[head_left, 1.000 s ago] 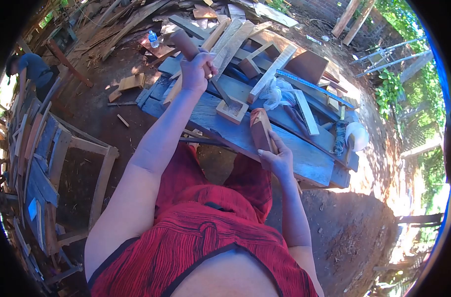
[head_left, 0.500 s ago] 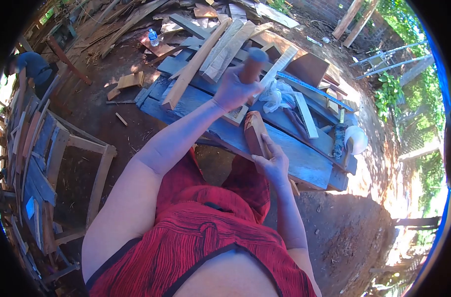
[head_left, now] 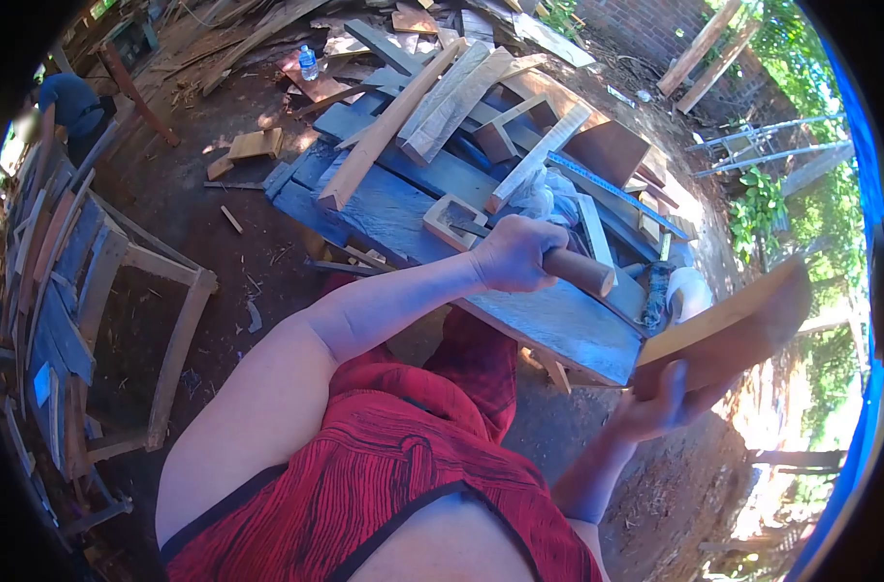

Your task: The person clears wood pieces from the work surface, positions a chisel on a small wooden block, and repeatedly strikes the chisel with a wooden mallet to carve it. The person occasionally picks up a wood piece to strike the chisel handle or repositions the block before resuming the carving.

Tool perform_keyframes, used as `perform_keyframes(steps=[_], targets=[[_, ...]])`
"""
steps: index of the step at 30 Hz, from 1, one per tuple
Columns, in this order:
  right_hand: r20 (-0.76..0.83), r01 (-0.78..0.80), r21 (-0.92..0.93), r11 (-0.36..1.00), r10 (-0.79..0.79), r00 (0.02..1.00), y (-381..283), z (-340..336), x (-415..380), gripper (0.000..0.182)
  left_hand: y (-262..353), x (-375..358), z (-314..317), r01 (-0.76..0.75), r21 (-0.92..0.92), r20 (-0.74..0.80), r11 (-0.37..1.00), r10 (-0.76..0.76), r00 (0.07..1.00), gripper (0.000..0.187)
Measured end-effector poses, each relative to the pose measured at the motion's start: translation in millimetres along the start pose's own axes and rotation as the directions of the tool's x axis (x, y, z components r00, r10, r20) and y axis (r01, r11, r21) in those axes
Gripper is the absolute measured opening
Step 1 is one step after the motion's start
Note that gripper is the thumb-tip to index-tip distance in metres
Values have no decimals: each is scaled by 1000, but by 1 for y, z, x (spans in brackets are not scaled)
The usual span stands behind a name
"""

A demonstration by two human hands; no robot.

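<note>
My left hand [head_left: 524, 254] is closed round the thick, round wooden handle [head_left: 582, 273] of a tool, above the workbench [head_left: 568, 325]. A narrow dark part shows on the far side of the fist, but I cannot make out the tool's head. Out to the right, my right hand [head_left: 655, 403] grips a long wooden block [head_left: 723, 325] near its lower end, thumb on the near side. The block is tilted up, clear of the bench, with a pale upper face and a reddish-brown side. A small hollow wooden frame [head_left: 451, 223] lies on the bench beyond my left wrist.
Planks [head_left: 393, 126] lie across the bench, near a blue ruler-like strip [head_left: 607, 184] and plastic bags [head_left: 544, 194]. A water bottle [head_left: 308, 63] stands beyond. A wooden frame structure [head_left: 180, 359] is at left, with another person [head_left: 73, 107] bending behind it.
My right hand has lifted the wooden block off the bench and swung it out to the right. My left hand has come down and right, its tool handle now pointing right.
</note>
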State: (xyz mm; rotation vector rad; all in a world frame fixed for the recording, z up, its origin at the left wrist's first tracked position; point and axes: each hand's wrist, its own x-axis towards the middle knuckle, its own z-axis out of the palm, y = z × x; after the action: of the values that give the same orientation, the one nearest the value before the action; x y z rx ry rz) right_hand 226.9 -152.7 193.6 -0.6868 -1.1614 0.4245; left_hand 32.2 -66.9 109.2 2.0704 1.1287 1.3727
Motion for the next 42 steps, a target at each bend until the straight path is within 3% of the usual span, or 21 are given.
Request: perform_keyframes(steps=[1,3,4,6,13,15,16,18,23,25,27,28,30,31,33,35,36,37,39,40,42], targets=[[11,1,1,1000,-1,1000,1,0,-5,62,-1,-1,1,-30,44,14,999,30,999,24],[470,115,-531,840,178,865,8,-6,-18,58,-9,-4,4,-37,90,28,995,35,999,25],[473,114,-529,841,181,862,10,-12,-22,58,-10,-6,5,-52,134,61,990,44,997,27],[287,-316,-326,891,411,865,13,-21,-23,43,-13,-8,6,-66,123,48,990,60,997,27],[-10,-77,17,997,78,997,-4,-17,-21,42,-8,-8,-2,-66,96,20,993,64,998,25],[378,57,-606,794,224,898,13,-16,-39,43,-12,-7,-2,-47,106,35,993,43,998,26],[378,56,-606,794,225,898,14,-19,-40,43,-13,-9,-3,-20,121,59,992,13,998,28],[307,-298,-323,899,397,865,17,-24,-37,44,-13,-7,-4,-44,128,50,991,38,998,28],[-42,-203,49,978,205,978,-6,-31,-14,45,-11,-11,-6,-58,89,42,994,54,998,28],[-40,-79,-45,996,77,996,-3,-20,-26,46,-12,-11,-4,-56,85,50,995,52,997,28],[250,-38,-539,842,203,947,15,-18,-45,46,-15,-10,-5,-60,111,61,992,54,997,28],[246,-41,-540,840,205,947,17,-23,-48,46,-14,-12,-5,-55,141,78,988,44,996,28],[296,-306,-383,872,429,853,23,-32,-46,45,-12,-12,-6,-59,136,88,989,47,995,28],[296,-314,-382,869,438,849,21,-35,-44,45,-11,-15,-5,-51,125,101,991,38,994,27],[97,-374,-135,918,388,917,8,-40,-31,47,-13,-17,-5,-64,127,89,990,53,995,27],[-118,-343,116,932,356,927,-11,-37,-15,50,-13,-16,-4,-88,125,67,988,80,995,28],[-132,-125,-7,992,123,984,-18,-19,-15,56,-12,-16,-5,-95,123,71,988,87,994,27],[-131,-117,-8,993,115,985,-10,-17,-26,56,-10,-16,-6,-104,122,74,987,96,993,26],[198,-219,-227,949,265,944,19,-22,-48,59,-12,-15,-5,-112,145,72,983,102,992,26],[198,-220,-224,949,265,944,18,-24,-50,59,-13,-17,-5,-109,171,79,979,97,992,25],[328,-408,-288,866,489,808,17,-30,-53,64,-14,-20,-5,-89,153,105,984,74,992,25]])
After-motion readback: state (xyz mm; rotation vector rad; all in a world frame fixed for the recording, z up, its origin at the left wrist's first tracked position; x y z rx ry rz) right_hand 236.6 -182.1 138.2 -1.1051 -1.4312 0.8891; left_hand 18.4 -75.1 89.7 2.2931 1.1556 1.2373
